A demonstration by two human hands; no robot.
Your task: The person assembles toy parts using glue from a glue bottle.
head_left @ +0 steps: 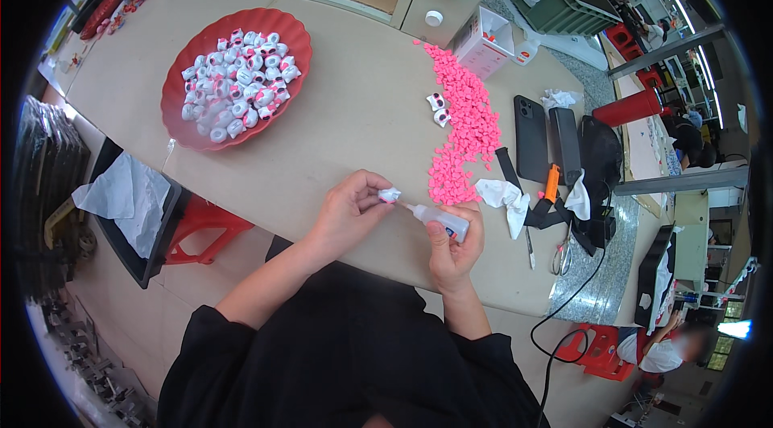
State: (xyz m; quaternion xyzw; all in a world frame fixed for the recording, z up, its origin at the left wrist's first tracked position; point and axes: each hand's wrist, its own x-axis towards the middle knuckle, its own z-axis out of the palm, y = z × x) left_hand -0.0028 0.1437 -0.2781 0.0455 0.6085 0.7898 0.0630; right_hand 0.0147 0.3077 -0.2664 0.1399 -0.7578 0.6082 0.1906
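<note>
My left hand pinches a small white figurine head with a bit of pink on it, over the near part of the table. In my right hand is a small translucent glue bottle, tilted so that its thin nozzle points at the head. The nozzle tip is right by the head; whether they touch I cannot tell. Just beyond my right hand lies a long spread of small pink pieces. Two white heads with dark eyes rest at its left edge. A red scalloped bowl at the far left holds many similar white heads.
At the back stands a machine housing with coloured buttons. A white box is beside it. To the right lie a black phone, an orange-handled tool, crumpled tissue, scissors and a black cable. A person sits at the far right.
</note>
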